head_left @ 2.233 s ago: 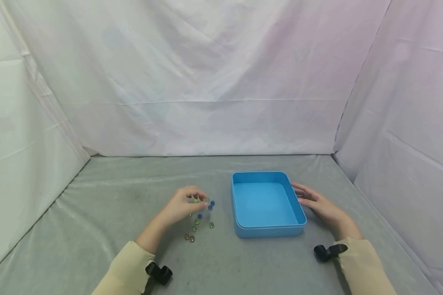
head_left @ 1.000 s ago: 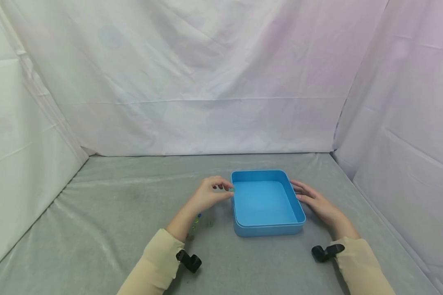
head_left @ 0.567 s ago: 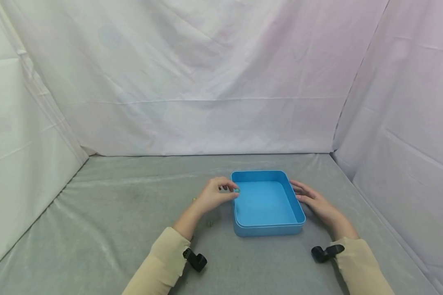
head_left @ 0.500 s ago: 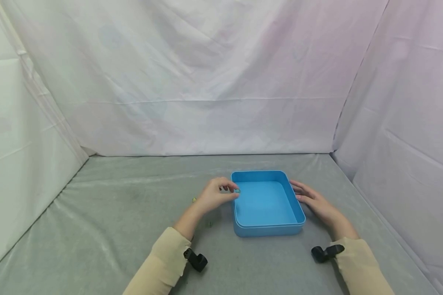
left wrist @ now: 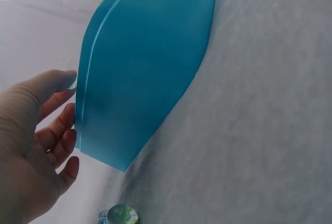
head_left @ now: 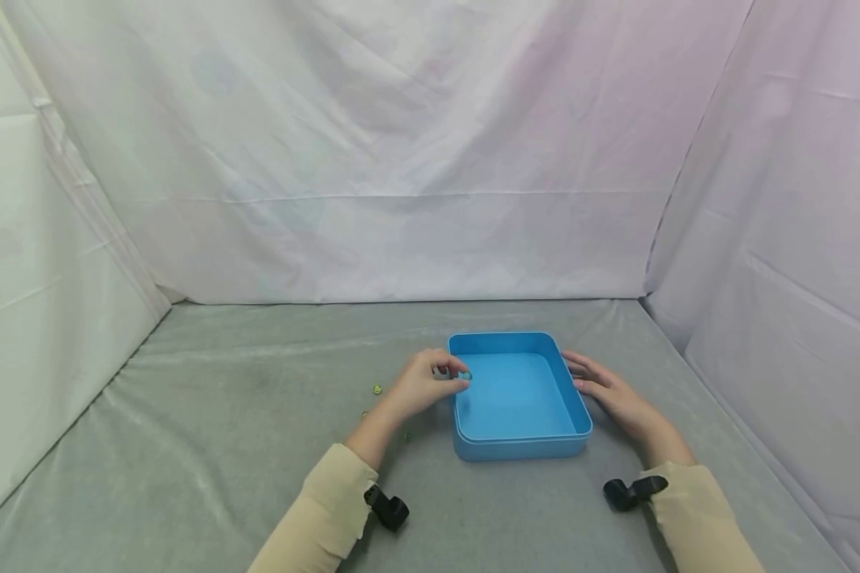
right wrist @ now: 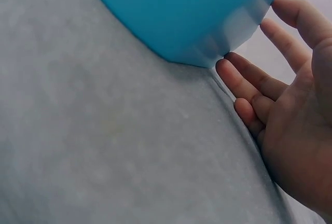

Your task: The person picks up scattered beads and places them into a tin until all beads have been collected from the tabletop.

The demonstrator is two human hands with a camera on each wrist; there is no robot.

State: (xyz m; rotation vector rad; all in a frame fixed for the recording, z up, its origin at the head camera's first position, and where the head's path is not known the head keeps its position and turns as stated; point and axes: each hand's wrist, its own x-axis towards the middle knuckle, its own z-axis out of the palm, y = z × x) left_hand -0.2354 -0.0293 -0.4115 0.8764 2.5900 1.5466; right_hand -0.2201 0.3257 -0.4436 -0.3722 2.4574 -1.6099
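A shallow blue open box (head_left: 523, 398) stands on the grey cloth, its inside bare. Over its left rim, my left hand (head_left: 424, 385) pinches a small clear greenish marble (head_left: 467, 376) between thumb and fingertips. In the left wrist view the marble (left wrist: 72, 85) shows only as a sliver at the thumb tip, close beside the box wall (left wrist: 140, 63). My right hand (head_left: 619, 404) touches the box's right side with loosely extended fingers (right wrist: 249, 76). A yellow-green marble (head_left: 377, 389) lies on the cloth left of my forearm, which hides most of the other marbles.
A green marble (head_left: 408, 438) lies between my left forearm and the box. Near the bottom of the left wrist view sit a clear green-and-white marble (left wrist: 123, 214) and a bluish one beside it. White curtains (head_left: 416, 247) enclose the grey cloth (head_left: 258, 398) at the back and sides.
My left hand has moved right from the group of marbles to the box, carrying one marble over the left rim. My right hand has stayed at the box's right side.
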